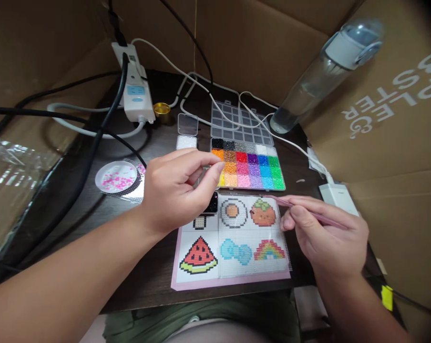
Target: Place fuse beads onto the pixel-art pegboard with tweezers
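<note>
My left hand point(181, 188) hovers over the left side of a compartmented box point(280, 178) of coloured beads. Its thumb and forefinger are pinched together, and anything between them is too small to make out. My right hand point(326, 233) grips pink tweezers point(280, 201), whose tips point left over the upper right edge of a clear pegboard point(253, 233). The pegboard lies on a pattern sheet point(187, 238) showing a watermelon, egg, tomato, bow and rainbow. Partly under my left hand sits a small box of black beads point(212, 204).
A round white dish point(116, 177) of pink beads stands at left, near a small gold cup point(161, 110). Behind are a power strip point(138, 95) and loose cables. A tilted-looking water bottle point(310, 88) stands back right, by a white adapter point(339, 196). Cardboard walls surround the table.
</note>
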Available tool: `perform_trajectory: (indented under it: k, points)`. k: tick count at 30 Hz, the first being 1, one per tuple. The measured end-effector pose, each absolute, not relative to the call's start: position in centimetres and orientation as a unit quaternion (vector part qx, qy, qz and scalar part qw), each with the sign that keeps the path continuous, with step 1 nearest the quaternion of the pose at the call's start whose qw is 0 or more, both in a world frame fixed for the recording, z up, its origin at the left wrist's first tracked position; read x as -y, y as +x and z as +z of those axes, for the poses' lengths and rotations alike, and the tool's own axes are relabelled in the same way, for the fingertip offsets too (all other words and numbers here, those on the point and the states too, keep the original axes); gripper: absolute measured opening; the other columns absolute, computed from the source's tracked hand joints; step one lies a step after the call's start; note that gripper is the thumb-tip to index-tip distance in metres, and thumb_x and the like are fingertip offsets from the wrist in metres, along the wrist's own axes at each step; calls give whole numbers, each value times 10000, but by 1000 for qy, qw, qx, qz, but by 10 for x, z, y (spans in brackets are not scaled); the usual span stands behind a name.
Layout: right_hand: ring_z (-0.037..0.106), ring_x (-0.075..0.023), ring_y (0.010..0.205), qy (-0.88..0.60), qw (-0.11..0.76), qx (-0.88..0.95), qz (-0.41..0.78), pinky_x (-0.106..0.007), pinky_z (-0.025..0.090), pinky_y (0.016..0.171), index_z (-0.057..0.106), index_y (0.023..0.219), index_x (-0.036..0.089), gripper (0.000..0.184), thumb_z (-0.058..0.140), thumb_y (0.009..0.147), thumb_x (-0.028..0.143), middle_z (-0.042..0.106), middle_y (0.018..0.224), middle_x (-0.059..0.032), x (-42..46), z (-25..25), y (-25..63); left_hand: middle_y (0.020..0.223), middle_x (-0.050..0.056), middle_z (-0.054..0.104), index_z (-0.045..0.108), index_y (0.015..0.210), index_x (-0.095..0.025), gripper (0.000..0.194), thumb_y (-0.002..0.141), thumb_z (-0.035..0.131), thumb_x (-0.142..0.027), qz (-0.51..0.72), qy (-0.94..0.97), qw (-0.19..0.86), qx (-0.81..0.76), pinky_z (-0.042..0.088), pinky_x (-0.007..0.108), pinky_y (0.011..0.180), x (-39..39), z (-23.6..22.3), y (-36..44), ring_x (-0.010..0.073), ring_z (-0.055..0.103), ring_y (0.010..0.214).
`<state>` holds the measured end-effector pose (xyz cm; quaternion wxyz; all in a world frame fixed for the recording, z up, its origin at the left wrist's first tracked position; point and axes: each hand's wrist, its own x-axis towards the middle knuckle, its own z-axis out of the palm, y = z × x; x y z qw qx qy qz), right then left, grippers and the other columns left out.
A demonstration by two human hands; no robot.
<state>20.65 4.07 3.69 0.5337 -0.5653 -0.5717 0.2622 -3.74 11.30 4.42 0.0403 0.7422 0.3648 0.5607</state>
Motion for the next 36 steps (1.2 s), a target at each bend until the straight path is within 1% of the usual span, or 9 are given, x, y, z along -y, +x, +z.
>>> perform_trajectory:
  k: [3,6,8,15,21,26,30,33,36]
  points:
    - [683,-186,563,-604,511,557,252,-389,638,640,803,897,192,123,729,865,284,728,666,-41,-27,22,217,487,-68,372,691,779,-245,113,838,679,-149,554,744,41,-372,337,262,435,-112,44,-37,96,382,448]
    - [701,-189,632,-608,492,570,250,-413,632,775,810,900,207,111,703,882,229,701,613,-10,-18,9,220,490,-60,392,699,773,-250,123,858,664,-168,545,743,45,-386,337,271,438,-110,44,-35,100,384,452]
    - [710,-191,669,-604,484,577,261,-416,626,809,811,908,212,123,689,891,211,700,610,-6,-16,4,220,490,-56,397,699,763,-245,129,864,661,-173,546,740,47,-389,332,275,440,-109,44,-35,100,380,452]
    - [675,-152,564,-587,480,583,290,-313,618,588,807,917,204,139,671,894,187,713,633,-10,-18,6,218,486,-58,387,691,753,-234,118,841,675,-157,555,740,40,-378,314,269,425,-112,44,-36,94,368,448]
    - [755,-248,833,-597,454,609,259,-432,638,831,810,923,203,148,665,896,208,700,582,-19,-20,8,216,480,-59,392,687,750,-246,128,851,665,-170,546,745,42,-381,317,269,421,-110,45,-36,97,371,445]
    - [747,-217,733,-594,459,602,272,-382,650,729,805,921,204,135,673,891,196,704,597,-15,-20,9,216,480,-60,380,686,746,-244,128,849,668,-168,545,747,43,-378,317,270,422,-110,45,-36,96,369,441]
    - [748,-215,719,-595,460,598,278,-365,648,695,806,916,196,137,671,888,193,710,603,-20,-21,10,215,482,-62,386,681,743,-247,131,849,666,-171,544,748,41,-379,319,270,424,-111,44,-35,95,375,440]
    - [723,-194,635,-595,465,593,281,-360,641,661,807,911,193,132,677,887,209,708,606,-18,-21,9,215,479,-67,377,672,743,-242,127,842,670,-163,550,746,40,-373,318,268,424,-111,44,-35,92,368,439]
    - [700,-177,599,-598,463,590,284,-369,638,687,807,922,201,138,673,895,221,707,613,-12,-20,7,216,483,-68,380,662,749,-235,126,840,669,-148,552,747,41,-368,321,267,428,-112,43,-35,90,364,444]
